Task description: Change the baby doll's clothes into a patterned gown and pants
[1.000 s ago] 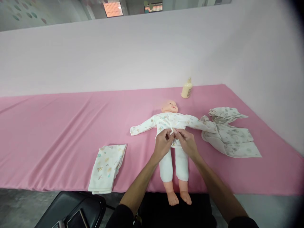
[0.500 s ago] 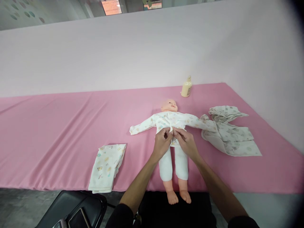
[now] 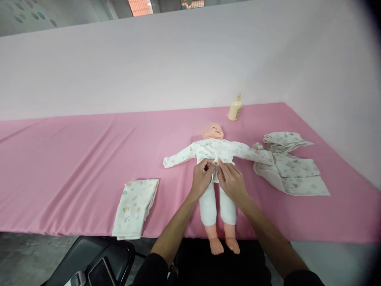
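A baby doll (image 3: 213,131) lies on its back, head toward the wall and feet at the table's front edge. It wears a white printed baby shirt (image 3: 205,149) with long sleeves spread out to both sides. My left hand (image 3: 203,177) pinches one front edge of the shirt over the belly. Close beside it, my right hand (image 3: 230,178) pinches the other edge at the centre opening. Fingers hide the exact spot where the edges meet. Below the shirt the doll's white cloth legs (image 3: 208,206) show, ending in bare plastic feet.
On the left lies a folded printed cloth (image 3: 136,208). Several crumpled baby clothes (image 3: 297,171) rest at the right, touching the doll's sleeve. A pump bottle (image 3: 235,108) stands behind the head on the pink tablecloth (image 3: 74,171). A black chair (image 3: 95,254) holds a phone (image 3: 102,273).
My right hand's fingers have shifted slightly and curled more at the shirt front. The whole view has moved a little; the doll and other things stay in place.
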`<state>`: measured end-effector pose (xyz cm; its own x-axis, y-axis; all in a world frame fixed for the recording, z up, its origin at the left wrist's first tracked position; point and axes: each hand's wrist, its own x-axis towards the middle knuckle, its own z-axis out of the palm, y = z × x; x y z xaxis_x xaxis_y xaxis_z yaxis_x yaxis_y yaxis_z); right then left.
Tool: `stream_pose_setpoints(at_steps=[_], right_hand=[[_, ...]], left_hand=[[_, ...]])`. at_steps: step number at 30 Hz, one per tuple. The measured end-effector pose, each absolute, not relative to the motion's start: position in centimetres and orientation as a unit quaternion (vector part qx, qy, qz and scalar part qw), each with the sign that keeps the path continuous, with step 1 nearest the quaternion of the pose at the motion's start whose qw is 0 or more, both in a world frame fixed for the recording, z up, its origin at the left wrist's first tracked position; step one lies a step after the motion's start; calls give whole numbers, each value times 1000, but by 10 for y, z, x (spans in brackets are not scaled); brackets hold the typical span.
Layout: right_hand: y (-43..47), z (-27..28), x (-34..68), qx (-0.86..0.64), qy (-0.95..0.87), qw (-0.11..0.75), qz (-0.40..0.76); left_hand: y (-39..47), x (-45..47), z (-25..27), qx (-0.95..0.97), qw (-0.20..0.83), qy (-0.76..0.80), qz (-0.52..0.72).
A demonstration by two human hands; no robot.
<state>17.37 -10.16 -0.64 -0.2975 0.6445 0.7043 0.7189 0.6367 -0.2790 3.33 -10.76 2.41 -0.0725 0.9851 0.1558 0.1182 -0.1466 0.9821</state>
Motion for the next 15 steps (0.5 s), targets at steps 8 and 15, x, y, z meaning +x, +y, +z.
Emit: stream_pose_setpoints(at_steps=[8, 15], right_hand=[[-104, -6, 173, -434, -812, 383, -82], [-103, -7, 173, -433, -809, 389, -78]], left_hand=[[-108, 33, 22, 551, 407, 518, 512], [-108, 32, 18, 591, 376, 521, 488]])
